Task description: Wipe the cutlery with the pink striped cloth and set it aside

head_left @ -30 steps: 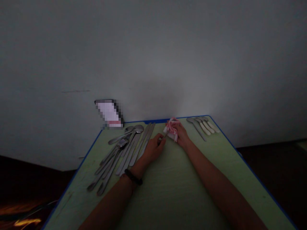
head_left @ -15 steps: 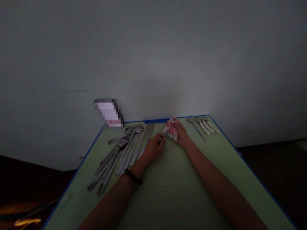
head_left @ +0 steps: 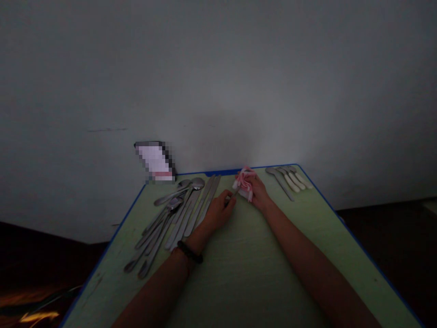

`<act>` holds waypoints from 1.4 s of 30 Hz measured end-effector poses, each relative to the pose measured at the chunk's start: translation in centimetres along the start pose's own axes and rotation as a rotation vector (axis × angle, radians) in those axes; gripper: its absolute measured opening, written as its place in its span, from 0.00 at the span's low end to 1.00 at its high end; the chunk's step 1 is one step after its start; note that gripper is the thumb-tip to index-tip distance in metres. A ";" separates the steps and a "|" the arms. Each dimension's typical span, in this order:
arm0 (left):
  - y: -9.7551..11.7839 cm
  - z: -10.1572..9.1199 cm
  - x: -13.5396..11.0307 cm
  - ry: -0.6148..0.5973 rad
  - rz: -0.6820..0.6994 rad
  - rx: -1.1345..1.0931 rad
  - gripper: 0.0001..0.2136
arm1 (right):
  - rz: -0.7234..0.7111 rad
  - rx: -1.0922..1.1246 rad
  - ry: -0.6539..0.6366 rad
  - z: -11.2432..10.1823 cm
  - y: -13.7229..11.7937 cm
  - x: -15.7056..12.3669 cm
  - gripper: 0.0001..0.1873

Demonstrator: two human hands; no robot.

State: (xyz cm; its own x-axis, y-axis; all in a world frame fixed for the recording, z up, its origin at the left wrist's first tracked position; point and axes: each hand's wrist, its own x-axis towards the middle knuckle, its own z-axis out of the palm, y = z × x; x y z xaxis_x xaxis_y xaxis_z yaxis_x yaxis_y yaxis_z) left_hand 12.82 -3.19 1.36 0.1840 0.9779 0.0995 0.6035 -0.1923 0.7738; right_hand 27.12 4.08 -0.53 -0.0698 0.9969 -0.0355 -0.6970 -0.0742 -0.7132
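My left hand (head_left: 218, 213) is closed on the handle of a thin metal utensil (head_left: 234, 195) near the middle of the green table (head_left: 246, 273). The utensil's far end runs into a pink-and-white cloth (head_left: 243, 183), which my right hand (head_left: 258, 189) grips bunched around it. Which kind of utensil it is I cannot make out. A heap of metal spoons and knives (head_left: 172, 216) lies just left of my left hand. A black band sits on my left wrist.
Several pieces of cutlery with pale handles (head_left: 290, 180) lie in a row at the table's far right corner. A blurred-out card (head_left: 155, 161) leans against the grey wall at the far left corner. The table has a blue edge; the room is dim.
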 end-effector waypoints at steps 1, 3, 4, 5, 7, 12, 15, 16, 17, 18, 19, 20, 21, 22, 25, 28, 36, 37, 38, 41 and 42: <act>0.0 0.0 0.0 -0.001 -0.003 -0.001 0.09 | 0.001 0.003 0.000 0.0 0.0 0.0 0.22; 0.1 0.0 0.0 0.001 -0.006 -0.010 0.09 | 0.003 0.004 0.002 0.1 0.0 0.0 0.22; 0.1 0.0 0.0 -0.001 -0.003 -0.016 0.09 | 0.001 0.004 0.005 0.1 -0.1 -0.1 0.22; 0.1 0.0 0.0 -0.003 0.002 -0.020 0.09 | -0.001 0.004 0.006 0.1 -0.1 -0.1 0.22; 0.0 0.0 0.0 -0.010 0.011 -0.023 0.09 | -0.006 0.003 0.004 0.2 -0.1 -0.2 0.22; -0.2 0.0 -0.1 0.000 0.039 -0.006 0.09 | -0.002 0.000 0.017 0.3 -0.1 -0.2 0.22; -0.3 0.1 -0.1 0.001 0.041 0.007 0.09 | 0.007 -0.009 0.015 0.3 -0.1 -0.2 0.21; -0.3 0.1 -0.1 0.001 0.033 0.014 0.09 | 0.011 -0.008 0.010 0.3 -0.1 -0.2 0.21; -0.3 0.1 -0.1 0.001 0.023 0.021 0.09 | 0.013 -0.004 0.006 0.3 -0.1 -0.1 0.21; -0.3 0.2 0.0 0.001 0.016 0.026 0.09 | 0.014 0.003 0.004 0.3 -0.1 -0.1 0.21; -0.4 0.2 0.0 0.000 0.012 0.028 0.09 | 0.013 0.010 0.005 0.2 -0.1 -0.1 0.21; -0.4 0.2 0.0 -0.004 0.013 0.027 0.09 | 0.012 0.016 0.007 0.2 -0.1 -0.1 0.21; -0.4 0.1 0.0 -0.008 0.019 0.024 0.09 | 0.013 0.019 0.007 0.2 -0.1 -0.1 0.22; -0.4 0.1 0.0 -0.009 0.024 0.024 0.09 | 0.016 0.018 0.005 0.2 -0.1 -0.1 0.22; -0.4 0.1 0.0 -0.003 0.025 0.032 0.09 | 0.020 0.007 0.007 0.3 -0.2 -0.1 0.23; -0.4 0.1 -0.1 0.009 0.027 0.037 0.09 | 0.011 0.001 0.021 0.4 -0.2 -0.1 0.23; -0.4 0.2 0.0 0.012 0.037 0.030 0.09 | 0.011 0.002 0.023 0.2 0.0 0.0 0.21; -0.4 0.2 0.0 0.013 0.036 0.030 0.09 | 0.010 0.004 0.023 0.2 0.0 0.0 0.21; -0.4 0.2 0.0 0.010 0.035 0.029 0.09 | 0.008 0.006 0.021 0.2 0.0 -0.1 0.22; -0.4 0.1 0.0 0.007 0.028 0.027 0.09 | -0.001 0.008 0.019 0.2 0.0 -0.1 0.22; -0.4 0.1 0.0 0.006 0.028 0.026 0.09 | -0.002 0.009 0.019 0.2 0.0 -0.1 0.22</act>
State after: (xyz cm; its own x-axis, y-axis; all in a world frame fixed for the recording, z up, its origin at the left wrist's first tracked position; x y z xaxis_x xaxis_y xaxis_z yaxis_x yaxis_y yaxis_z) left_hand 12.73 -3.12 1.00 0.1969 0.9724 0.1249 0.6184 -0.2221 0.7539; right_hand 26.99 3.97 -0.33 -0.0548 0.9974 -0.0479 -0.7034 -0.0726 -0.7070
